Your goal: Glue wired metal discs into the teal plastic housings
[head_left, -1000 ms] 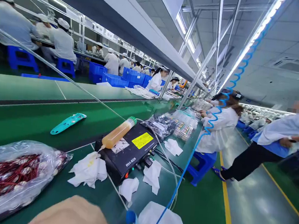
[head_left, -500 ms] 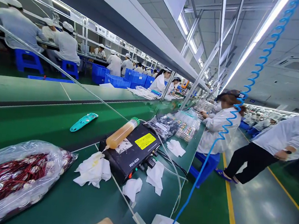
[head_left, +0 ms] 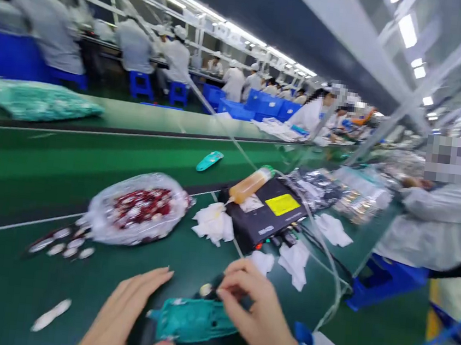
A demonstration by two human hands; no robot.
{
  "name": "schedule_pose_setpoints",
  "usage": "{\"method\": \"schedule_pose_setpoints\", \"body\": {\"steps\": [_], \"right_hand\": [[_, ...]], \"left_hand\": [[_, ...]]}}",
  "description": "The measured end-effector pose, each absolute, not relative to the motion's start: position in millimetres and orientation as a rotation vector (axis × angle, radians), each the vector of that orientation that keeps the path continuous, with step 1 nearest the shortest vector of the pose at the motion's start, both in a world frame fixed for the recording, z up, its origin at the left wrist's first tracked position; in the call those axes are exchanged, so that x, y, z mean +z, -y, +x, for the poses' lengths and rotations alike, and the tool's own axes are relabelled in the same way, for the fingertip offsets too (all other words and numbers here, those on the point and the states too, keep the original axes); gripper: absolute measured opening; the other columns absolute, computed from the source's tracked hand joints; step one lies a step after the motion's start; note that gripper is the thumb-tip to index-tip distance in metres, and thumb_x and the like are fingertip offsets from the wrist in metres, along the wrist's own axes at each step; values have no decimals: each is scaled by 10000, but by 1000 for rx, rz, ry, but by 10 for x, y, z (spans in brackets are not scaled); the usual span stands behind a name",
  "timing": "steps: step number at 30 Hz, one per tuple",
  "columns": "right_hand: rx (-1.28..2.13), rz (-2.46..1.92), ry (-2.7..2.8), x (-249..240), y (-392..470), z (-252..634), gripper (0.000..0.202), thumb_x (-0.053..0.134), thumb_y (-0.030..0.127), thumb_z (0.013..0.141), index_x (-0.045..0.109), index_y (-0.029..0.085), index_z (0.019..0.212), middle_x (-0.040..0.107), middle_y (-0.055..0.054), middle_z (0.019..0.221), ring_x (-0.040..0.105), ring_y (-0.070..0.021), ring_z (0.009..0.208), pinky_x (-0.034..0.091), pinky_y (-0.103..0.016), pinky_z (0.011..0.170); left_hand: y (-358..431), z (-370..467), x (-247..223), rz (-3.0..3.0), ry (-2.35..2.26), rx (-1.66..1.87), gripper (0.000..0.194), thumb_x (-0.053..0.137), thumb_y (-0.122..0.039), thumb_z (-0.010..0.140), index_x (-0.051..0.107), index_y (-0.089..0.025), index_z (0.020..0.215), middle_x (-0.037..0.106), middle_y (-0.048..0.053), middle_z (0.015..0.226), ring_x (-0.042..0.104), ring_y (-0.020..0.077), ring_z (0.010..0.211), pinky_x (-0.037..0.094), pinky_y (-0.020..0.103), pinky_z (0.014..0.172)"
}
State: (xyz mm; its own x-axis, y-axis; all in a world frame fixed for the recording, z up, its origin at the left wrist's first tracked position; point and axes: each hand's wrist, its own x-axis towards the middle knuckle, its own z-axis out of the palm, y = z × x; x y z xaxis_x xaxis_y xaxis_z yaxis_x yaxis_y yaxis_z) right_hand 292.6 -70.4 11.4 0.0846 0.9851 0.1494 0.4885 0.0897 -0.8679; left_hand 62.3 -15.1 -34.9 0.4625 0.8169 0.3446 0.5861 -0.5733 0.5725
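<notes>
A teal plastic housing (head_left: 194, 322) lies lengthwise on the bench in front of me, its hollow side up. My left hand (head_left: 129, 310) is around its left end with fingers and thumb apart; the thumb tip is close to the lower edge. Over the right end, my right hand (head_left: 251, 306) has thumb and fingers pinched together. What they hold is hidden and blurred. Just left of those fingertips, a small round disc (head_left: 205, 289) with a dark part beside it shows above the housing's upper edge.
Left of centre lies a clear bag (head_left: 101, 225) of round discs with red wires, several spilling out. A white strip (head_left: 51, 314) lies nearer. Behind my right hand are a black control box (head_left: 258, 219), an amber syringe (head_left: 250, 185) and crumpled tissues (head_left: 213, 223). A co-worker (head_left: 426, 226) sits at right.
The view has swung left and down. Both my hands and the teal housing between them are now in sight; before, only a bit of skin showed at the bottom edge.
</notes>
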Motion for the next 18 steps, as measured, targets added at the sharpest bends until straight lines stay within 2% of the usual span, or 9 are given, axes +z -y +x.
{"method": "schedule_pose_setpoints", "body": {"steps": [3,7,12,18], "right_hand": [[680,-1549,1670,-3,745,2949,126,487,162,850,579,203,775,526,-46,970,568,-135,809,464,-228,651],[530,-1543,1808,-86,814,2877,125,494,167,865,564,221,777,534,-49,972,570,-173,902,480,-256,703],[387,-1440,1901,-77,839,2846,122,508,138,847,586,223,806,539,-64,1008,570,-189,948,502,-288,761],[430,-1462,1953,-101,824,2871,137,502,117,832,585,220,796,535,-76,1032,578,-198,949,511,-293,737]], "left_hand": [[275,586,-248,2316,-1137,605,684,758,-335,704,440,-358,1309,534,44,1328,502,279,1205,484,420,953],[285,689,-114,2238,-1109,475,616,762,-179,699,505,-328,1240,580,41,1262,500,273,1185,457,454,960],[265,716,-83,2245,-1049,460,522,759,-204,718,552,-295,1189,628,32,1129,526,248,1093,466,402,904],[275,720,-91,2237,-1092,417,494,736,-274,748,560,-294,1209,605,6,983,529,208,946,473,341,824]]}}
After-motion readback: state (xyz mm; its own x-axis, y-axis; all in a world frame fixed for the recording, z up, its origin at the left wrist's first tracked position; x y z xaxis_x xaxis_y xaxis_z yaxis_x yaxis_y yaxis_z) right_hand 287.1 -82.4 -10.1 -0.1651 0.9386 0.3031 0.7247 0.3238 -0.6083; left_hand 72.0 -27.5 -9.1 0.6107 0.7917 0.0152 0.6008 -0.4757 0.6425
